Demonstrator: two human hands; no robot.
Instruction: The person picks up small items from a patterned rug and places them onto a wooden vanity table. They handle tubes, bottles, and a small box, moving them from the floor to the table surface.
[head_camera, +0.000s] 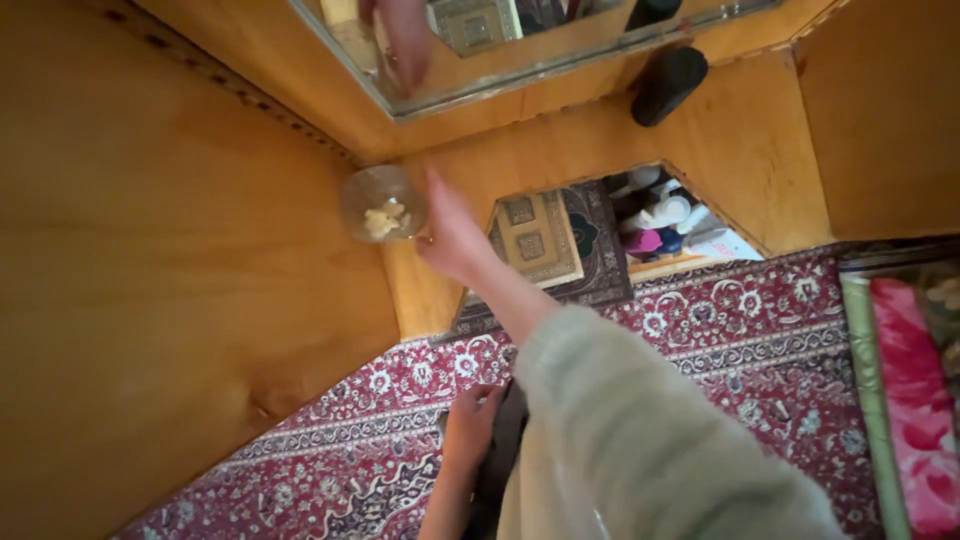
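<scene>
A small round glass bowl (381, 204) with pale yellowish bits inside sits on a wooden dresser top (560, 135), close to its left corner. My right hand (450, 238), on a grey-green sleeved arm, reaches out to it. The fingers are stretched and lie against the bowl's right side, not closed around it. My left hand (472, 412) hangs low near my body over the carpet, its fingers curled beside something dark. Whether it holds that dark thing is hidden.
A framed mirror (520, 70) leans at the dresser's back and reflects a hand. A black oblong object (668, 85) lies near it. Below, an opening holds a gold patterned box (535, 240) and bottles (660, 215). Red patterned carpet (740, 330); pink cushion (912, 400) at right; tall wooden panel (150, 300) at left.
</scene>
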